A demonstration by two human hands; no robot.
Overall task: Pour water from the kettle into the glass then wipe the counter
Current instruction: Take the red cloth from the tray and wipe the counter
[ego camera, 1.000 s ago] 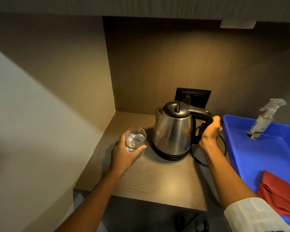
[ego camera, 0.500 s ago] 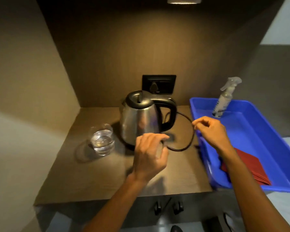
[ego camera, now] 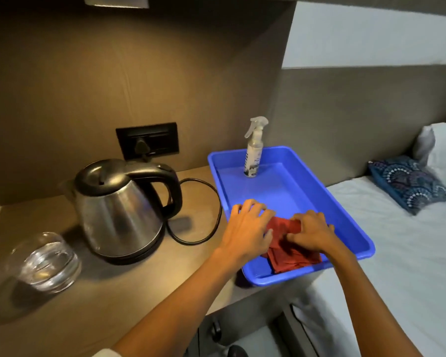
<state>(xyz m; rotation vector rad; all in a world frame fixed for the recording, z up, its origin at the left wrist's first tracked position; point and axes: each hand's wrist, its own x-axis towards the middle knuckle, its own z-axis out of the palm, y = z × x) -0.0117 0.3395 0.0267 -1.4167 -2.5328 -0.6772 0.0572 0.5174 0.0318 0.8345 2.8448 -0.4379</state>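
Both hands, left hand (ego camera: 245,228) and right hand (ego camera: 310,231), fingers spread, press the red cloth (ego camera: 289,249) in the blue tray (ego camera: 355,215), likely gathering it for wiping.

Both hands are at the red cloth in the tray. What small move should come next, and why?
Probably lift the cloth out of the tray. The glass already holds water, the kettle is set down, and both the left hand and right hand rest on the cloth, so wiping comes next.
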